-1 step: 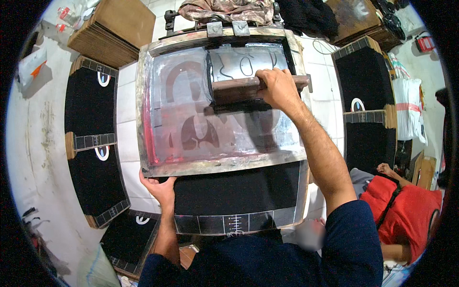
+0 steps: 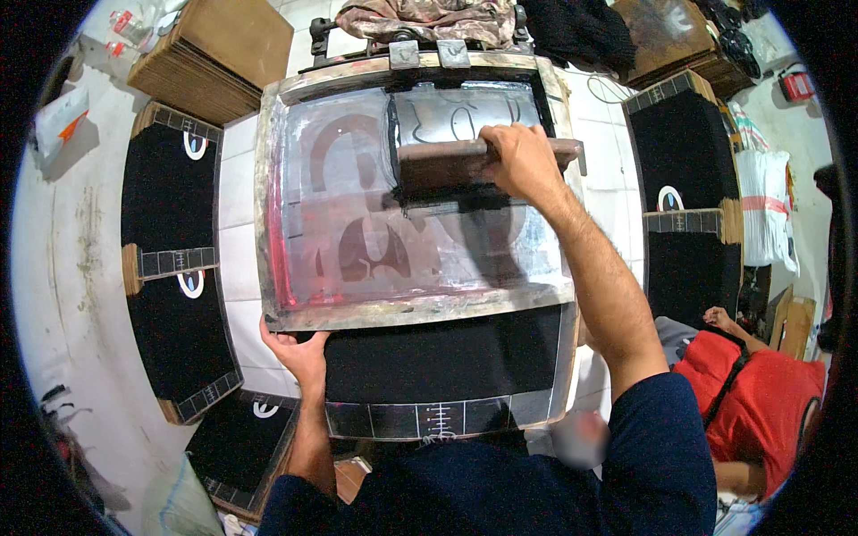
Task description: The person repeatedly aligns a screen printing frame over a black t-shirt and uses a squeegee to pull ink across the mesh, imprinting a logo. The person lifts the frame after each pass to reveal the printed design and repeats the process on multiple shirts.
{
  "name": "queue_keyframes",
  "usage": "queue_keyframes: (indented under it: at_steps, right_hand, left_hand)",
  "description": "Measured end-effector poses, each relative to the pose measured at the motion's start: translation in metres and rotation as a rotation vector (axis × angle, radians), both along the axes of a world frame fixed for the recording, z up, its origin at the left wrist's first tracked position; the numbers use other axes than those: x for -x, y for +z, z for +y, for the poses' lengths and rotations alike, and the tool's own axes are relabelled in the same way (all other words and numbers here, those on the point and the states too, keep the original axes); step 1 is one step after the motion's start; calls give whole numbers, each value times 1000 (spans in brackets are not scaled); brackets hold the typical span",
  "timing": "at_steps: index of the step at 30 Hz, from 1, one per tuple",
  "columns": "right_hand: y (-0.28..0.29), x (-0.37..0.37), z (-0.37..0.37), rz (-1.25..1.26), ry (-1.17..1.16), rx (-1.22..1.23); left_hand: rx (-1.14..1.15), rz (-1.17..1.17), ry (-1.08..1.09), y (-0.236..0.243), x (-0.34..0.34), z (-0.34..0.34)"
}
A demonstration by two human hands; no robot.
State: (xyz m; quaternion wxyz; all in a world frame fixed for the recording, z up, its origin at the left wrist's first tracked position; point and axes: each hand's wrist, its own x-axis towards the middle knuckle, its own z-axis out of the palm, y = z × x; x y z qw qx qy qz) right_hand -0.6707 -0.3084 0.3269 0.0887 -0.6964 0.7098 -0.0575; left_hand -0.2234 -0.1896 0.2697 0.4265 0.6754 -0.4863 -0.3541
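Observation:
My right hand [image 2: 518,159] is wrapped round the top of a brown wooden squeegee [image 2: 429,165], which lies across the upper right of the screen mesh [image 2: 331,237], over a pale patch with dark line drawing [image 2: 429,121]. My left hand [image 2: 297,348] grips the lower left corner of the wooden screen frame [image 2: 411,312], thumb and fingers at its edge. The screen has grey and pink ink stains and faint dark shapes. Under its front part shows a black printing board [image 2: 429,362] with a ruled strip along the near edge. The squeegee's blade is mostly in shadow.
Black boards [image 2: 170,196] with small white prints lie on both sides, brown board stacks [image 2: 206,58] at the back. A cloth bundle [image 2: 416,22] sits beyond the hinge clamps [image 2: 404,55]. A person in red [image 2: 751,402] is at lower right; bagged white sheets [image 2: 764,205] lie right.
My right hand and the squeegee have shifted very slightly up and right. My left hand stays on the frame corner.

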Motion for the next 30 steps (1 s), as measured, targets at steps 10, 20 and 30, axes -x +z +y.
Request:
queue_keyframes:
  at_steps: [10, 20, 30]
  right_hand:
    - [-15, 68, -189, 200, -22, -20]
    - [-9, -80, 151, -249, -294, 395]
    - [208, -71, 72, 15, -285, 995]
  left_hand:
    - [-21, -55, 14, -4, 0, -3]
    - [29, 41, -4, 27, 10, -6]
    - [690, 151, -210, 121, -61, -96]
